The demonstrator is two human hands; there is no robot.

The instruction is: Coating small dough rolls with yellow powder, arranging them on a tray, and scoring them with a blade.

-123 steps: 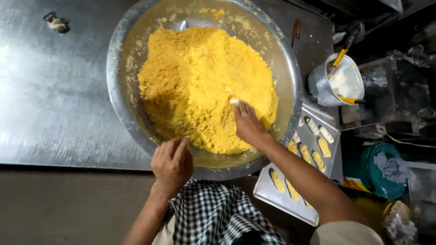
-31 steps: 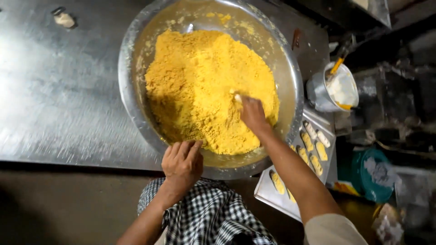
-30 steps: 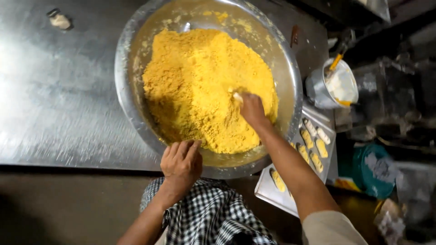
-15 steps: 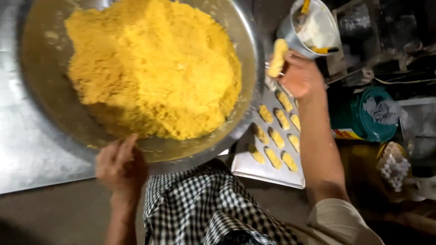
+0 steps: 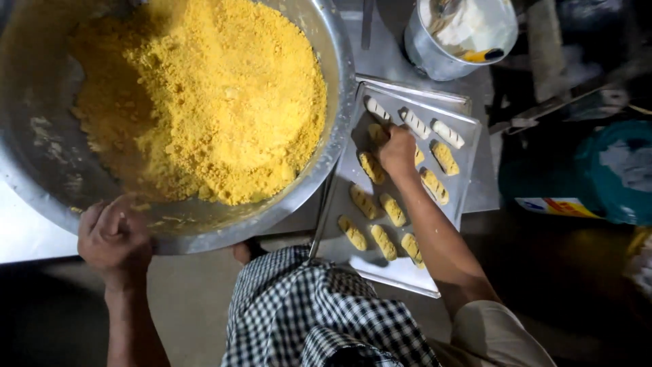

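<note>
A large steel bowl (image 5: 333, 102) holds a heap of yellow crumbly mixture (image 5: 217, 102). My left hand (image 5: 112, 234) curls over the bowl's near rim. To the right lies a metal tray (image 5: 462, 183) with several yellow finger-shaped pieces (image 5: 394, 209) in rows. My right hand (image 5: 397, 149) reaches down onto the tray's upper middle, its fingers closed on a yellow piece (image 5: 377, 132) that rests against the tray between other pieces.
A steel pot (image 5: 435, 51) with white contents and a yellow-handled tool stands beyond the tray. A teal bucket (image 5: 598, 170) sits at the right. The bowl rests on a steel counter (image 5: 27, 231); my checked cloth (image 5: 319, 319) is below.
My right hand left the yellow mixture with a shaped piece, carried it right and lowered it onto the tray. My left hand stayed on the bowl's rim. The view shifted right.
</note>
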